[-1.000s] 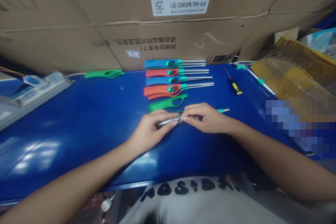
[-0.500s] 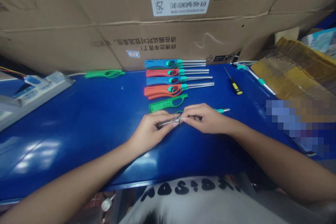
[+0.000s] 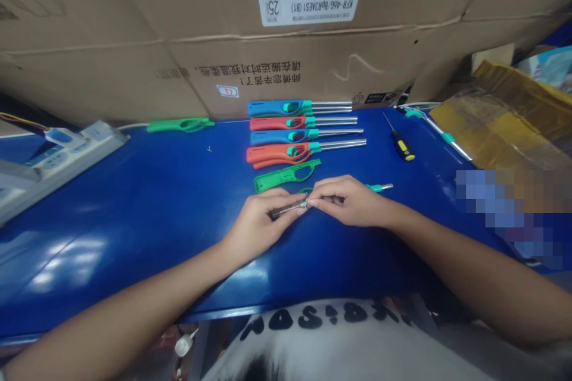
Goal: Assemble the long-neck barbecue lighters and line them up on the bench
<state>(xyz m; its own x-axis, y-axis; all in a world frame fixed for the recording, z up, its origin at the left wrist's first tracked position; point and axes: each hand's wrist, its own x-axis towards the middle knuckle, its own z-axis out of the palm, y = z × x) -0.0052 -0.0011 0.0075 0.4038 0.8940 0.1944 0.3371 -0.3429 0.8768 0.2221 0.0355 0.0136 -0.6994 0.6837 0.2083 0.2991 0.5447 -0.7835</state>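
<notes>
Left hand [image 3: 259,220]: pinched closed on steel lighter tube [image 3: 286,210].
Right hand [image 3: 351,202]: pinched on the tube's end, touching left hand.
Tube: just in front of green lighter shell [image 3: 286,177].
Blue and red lighters [image 3: 286,131]: row beyond shell.

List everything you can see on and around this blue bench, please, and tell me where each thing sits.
workbench: one, blue, under everything below
cardboard box: one, brown, behind the bench
blue utility lighters: two, blue, first and third in the row
red utility lighters: two, red, second and fourth in the row
green lighter handles: two, green, one left of the row, one just before it
screwdriver: one, yellow and black, right of the row
power strip: one, pale grey, left end
metal tube: one, silver, between the hands
left hand: one, pinching the tube
right hand: one, fingertips at the tube's end
</notes>
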